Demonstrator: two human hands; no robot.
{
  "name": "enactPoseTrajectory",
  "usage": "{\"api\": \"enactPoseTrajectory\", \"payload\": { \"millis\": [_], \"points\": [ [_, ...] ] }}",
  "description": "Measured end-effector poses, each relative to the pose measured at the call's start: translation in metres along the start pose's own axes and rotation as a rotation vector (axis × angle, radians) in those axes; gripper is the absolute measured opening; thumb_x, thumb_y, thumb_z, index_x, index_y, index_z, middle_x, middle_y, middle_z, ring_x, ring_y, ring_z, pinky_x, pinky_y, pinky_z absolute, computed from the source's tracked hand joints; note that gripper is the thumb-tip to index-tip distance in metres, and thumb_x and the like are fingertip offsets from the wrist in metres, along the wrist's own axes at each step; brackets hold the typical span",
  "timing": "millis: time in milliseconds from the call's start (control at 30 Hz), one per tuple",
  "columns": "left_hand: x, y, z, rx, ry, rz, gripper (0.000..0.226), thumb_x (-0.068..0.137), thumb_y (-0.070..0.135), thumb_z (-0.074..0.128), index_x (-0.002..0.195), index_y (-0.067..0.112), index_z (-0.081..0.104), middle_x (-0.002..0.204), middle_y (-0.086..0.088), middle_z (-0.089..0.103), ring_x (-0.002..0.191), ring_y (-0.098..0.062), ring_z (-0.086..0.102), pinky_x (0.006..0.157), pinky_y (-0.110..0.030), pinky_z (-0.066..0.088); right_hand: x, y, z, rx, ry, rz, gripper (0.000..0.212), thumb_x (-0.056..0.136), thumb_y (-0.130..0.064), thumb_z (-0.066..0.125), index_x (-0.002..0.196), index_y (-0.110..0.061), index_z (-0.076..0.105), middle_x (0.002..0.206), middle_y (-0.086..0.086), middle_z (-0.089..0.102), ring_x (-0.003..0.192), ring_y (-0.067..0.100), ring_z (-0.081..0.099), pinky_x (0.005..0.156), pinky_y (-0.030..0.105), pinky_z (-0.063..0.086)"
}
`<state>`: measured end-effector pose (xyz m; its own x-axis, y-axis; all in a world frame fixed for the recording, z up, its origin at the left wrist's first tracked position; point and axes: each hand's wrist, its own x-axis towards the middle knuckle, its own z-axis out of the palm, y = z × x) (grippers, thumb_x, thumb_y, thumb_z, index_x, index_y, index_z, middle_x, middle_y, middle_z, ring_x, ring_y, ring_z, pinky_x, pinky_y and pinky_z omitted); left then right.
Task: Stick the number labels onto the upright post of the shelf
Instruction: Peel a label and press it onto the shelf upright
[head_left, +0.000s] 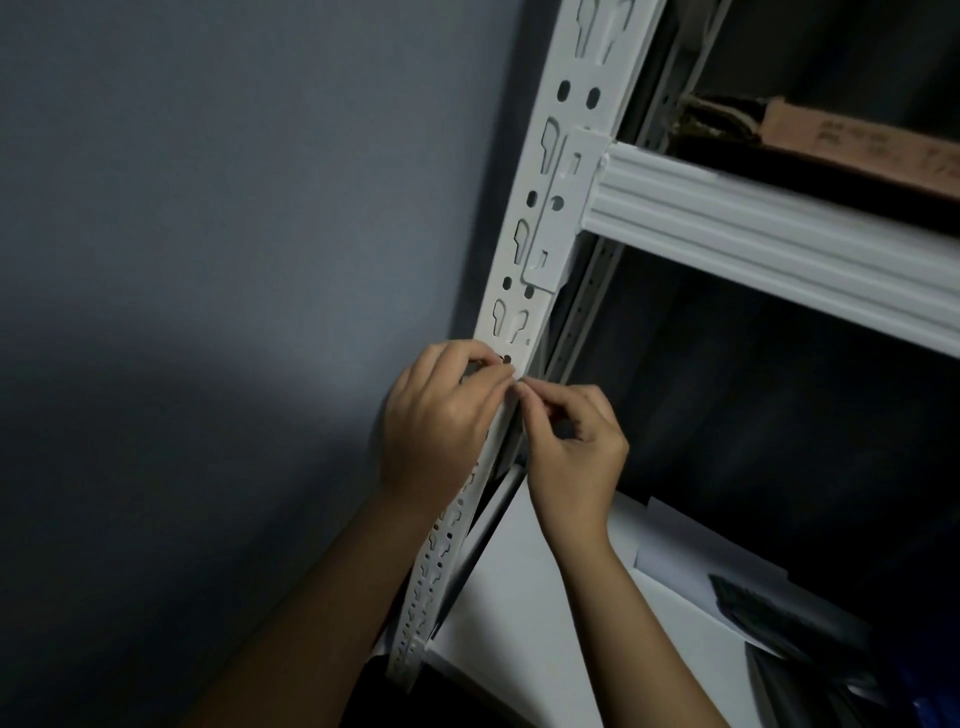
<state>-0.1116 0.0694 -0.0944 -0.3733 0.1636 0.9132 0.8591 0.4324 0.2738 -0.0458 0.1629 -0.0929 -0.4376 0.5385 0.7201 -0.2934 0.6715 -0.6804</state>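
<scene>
A white perforated upright post (540, 218) of the metal shelf runs diagonally through the middle of the head view. My left hand (441, 415) lies against the post's left side, its fingertips pinched on something small at the post face. My right hand (571, 441) meets it from the right with curled fingers, thumb and forefinger pinching at the same spot (517, 382). The label itself is too small and hidden by the fingers to make out.
A white horizontal beam (779, 244) hooks into the post above my hands. A brown cardboard box (857, 145) lies on the upper shelf. White sheets (545, 597) and dark flat items (789, 618) lie on the lower shelf. A grey wall (208, 260) fills the left.
</scene>
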Motion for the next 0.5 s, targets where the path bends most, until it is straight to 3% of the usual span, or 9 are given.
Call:
{"api": "enactPoseTrajectory", "payload": {
  "millis": [133,300,500],
  "points": [
    [0.002,-0.002,0.0,0.01,-0.024,0.02,0.01,0.088,0.017,0.064,0.091,0.011,0.072,0.095,-0.003,0.064,0.089,-0.018,0.053,0.067,-0.034,0.049,0.0,-0.001,-0.003,0.031,0.004,0.052,0.013,0.082,-0.011,0.074,0.09,-0.02,0.073,0.078,-0.006,0.06,0.074,0.002,0.057,0.065,0.01,0.046],
    [0.006,-0.011,0.0,0.053,-0.055,0.086,0.011,0.087,0.018,0.064,0.091,0.011,0.071,0.095,-0.006,0.062,0.091,-0.017,0.048,0.07,-0.03,0.045,-0.002,0.002,-0.004,0.037,0.002,0.066,0.01,0.081,-0.01,0.075,0.089,-0.017,0.075,0.076,-0.004,0.06,0.071,0.002,0.056,0.064,0.01,0.045],
    [-0.004,-0.014,0.01,0.016,-0.057,-0.008,0.02,0.091,0.022,0.054,0.086,0.01,0.069,0.09,-0.004,0.062,0.087,-0.016,0.049,0.07,-0.029,0.043,-0.005,0.003,0.0,0.057,-0.015,0.075,0.01,0.08,-0.008,0.075,0.088,-0.015,0.075,0.075,-0.006,0.059,0.07,0.001,0.056,0.065,0.007,0.042]
  ]
}}
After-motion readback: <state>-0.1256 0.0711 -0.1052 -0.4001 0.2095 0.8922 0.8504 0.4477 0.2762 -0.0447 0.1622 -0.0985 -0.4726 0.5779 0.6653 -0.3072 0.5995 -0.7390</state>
